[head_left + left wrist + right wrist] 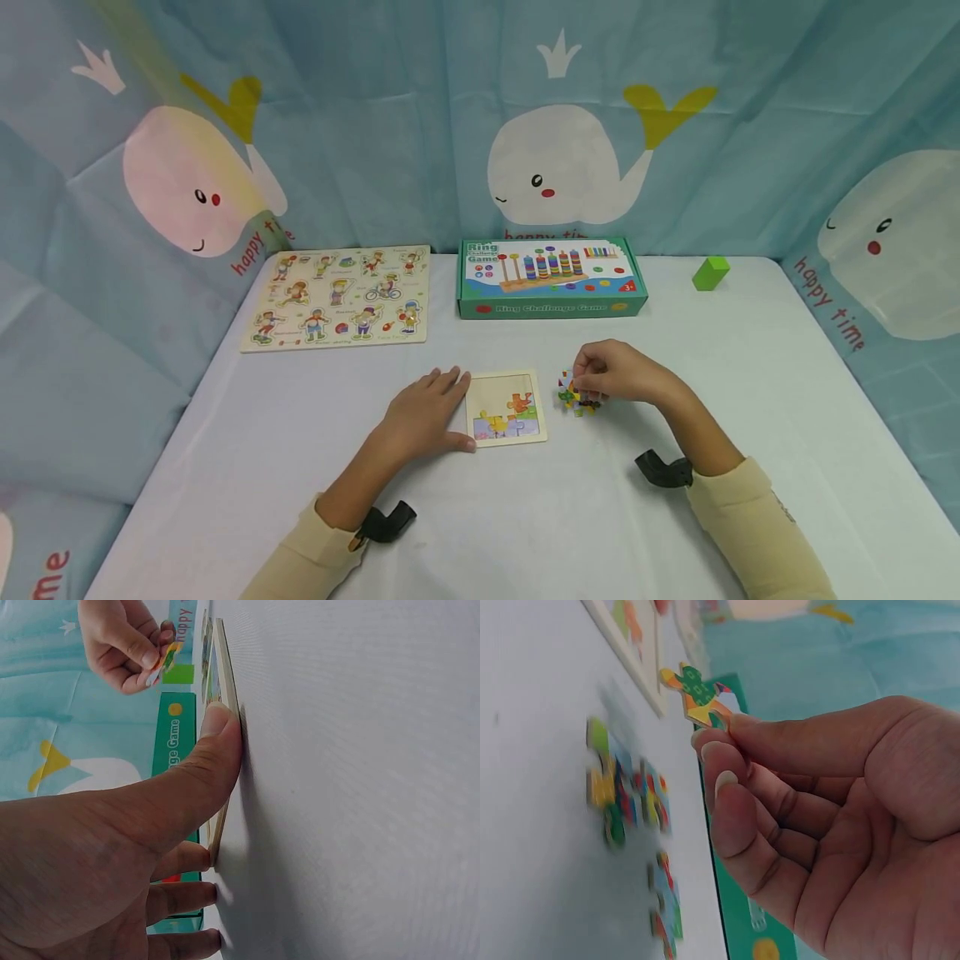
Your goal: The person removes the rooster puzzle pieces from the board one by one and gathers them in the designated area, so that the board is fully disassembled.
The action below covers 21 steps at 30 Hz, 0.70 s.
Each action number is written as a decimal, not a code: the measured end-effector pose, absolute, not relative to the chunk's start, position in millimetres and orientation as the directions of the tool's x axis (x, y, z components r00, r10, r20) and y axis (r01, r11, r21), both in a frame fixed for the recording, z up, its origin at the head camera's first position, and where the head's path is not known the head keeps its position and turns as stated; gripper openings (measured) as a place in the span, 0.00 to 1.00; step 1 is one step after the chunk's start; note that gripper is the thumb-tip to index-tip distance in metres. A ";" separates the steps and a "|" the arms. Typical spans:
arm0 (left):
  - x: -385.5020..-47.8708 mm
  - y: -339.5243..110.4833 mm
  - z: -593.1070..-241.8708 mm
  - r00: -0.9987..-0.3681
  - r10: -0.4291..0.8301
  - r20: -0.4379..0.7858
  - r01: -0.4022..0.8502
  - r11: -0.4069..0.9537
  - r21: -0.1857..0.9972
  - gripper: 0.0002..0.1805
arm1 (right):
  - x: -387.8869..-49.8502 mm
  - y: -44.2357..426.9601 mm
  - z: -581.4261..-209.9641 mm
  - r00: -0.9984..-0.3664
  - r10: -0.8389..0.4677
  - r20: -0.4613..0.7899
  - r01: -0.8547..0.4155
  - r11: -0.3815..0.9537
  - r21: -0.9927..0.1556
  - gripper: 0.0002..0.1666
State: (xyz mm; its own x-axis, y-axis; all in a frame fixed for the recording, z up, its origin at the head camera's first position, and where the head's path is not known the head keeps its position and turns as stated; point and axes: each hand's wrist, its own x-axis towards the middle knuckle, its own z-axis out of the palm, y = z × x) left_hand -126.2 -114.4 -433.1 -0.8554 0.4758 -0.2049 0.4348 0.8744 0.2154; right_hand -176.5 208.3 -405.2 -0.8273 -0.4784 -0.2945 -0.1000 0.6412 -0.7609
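Note:
A small wooden jigsaw board [495, 392] lies on the white table with several pieces fitted along its lower part and right side. My left hand [420, 417] rests at the board's left side, fingers spread, the thumb touching its near corner. In the right wrist view, my right hand [802, 802] pinches a colourful puzzle piece [697, 690] with green, yellow and orange parts between thumb and fingertips. Beneath that hand, right of the board, several loose puzzle pieces [577, 408] lie close together; the hand partly hides them in the head view.
Behind the board stands a green Ring Challenge Game box [551, 308]. A larger wooden picture board [352, 296] with figures lies at the back left. Toward the back right is a green block [710, 273]. A whale-printed blue curtain [420, 125] surrounds the table's back and sides.

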 end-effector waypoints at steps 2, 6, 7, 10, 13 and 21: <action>-126.8 -114.6 -433.2 -0.855 0.476 -0.207 0.434 0.874 0.217 0.55 | -176.9 216.2 -405.1 -0.829 -0.467 -0.306 -0.086 0.649 -0.756 0.06; -127.9 -114.9 -433.9 -0.852 0.477 -0.215 0.436 0.875 0.212 0.55 | -175.3 233.5 -404.5 -0.830 -0.448 -0.334 -0.051 0.656 -0.753 0.06; -128.1 -114.8 -434.0 -0.852 0.477 -0.216 0.437 0.875 0.210 0.55 | -174.6 237.9 -404.3 -0.829 -0.445 -0.339 -0.044 0.656 -0.754 0.06; -129.2 -114.6 -434.6 -0.851 0.477 -0.219 0.439 0.876 0.200 0.55 | -172.1 251.4 -403.7 -0.826 -0.441 -0.352 -0.033 0.661 -0.750 0.05; -129.4 -114.6 -434.9 -0.851 0.477 -0.222 0.439 0.876 0.201 0.56 | -169.5 263.3 -403.4 -0.818 -0.440 -0.371 -0.025 0.671 -0.741 0.04; -127.3 -114.7 -432.6 -0.850 0.479 -0.217 0.438 0.873 0.215 0.55 | -167.8 280.4 -405.9 -0.794 -0.428 -0.432 0.012 0.699 -0.715 0.04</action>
State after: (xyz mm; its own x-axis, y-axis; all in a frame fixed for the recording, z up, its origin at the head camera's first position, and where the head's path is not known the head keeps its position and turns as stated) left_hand -127.3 -114.7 -432.6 -0.8504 0.4795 -0.2168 0.4376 0.8732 0.2147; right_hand -167.8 280.4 -405.9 -0.7940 -0.4279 -0.4318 0.0123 0.6988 -0.7152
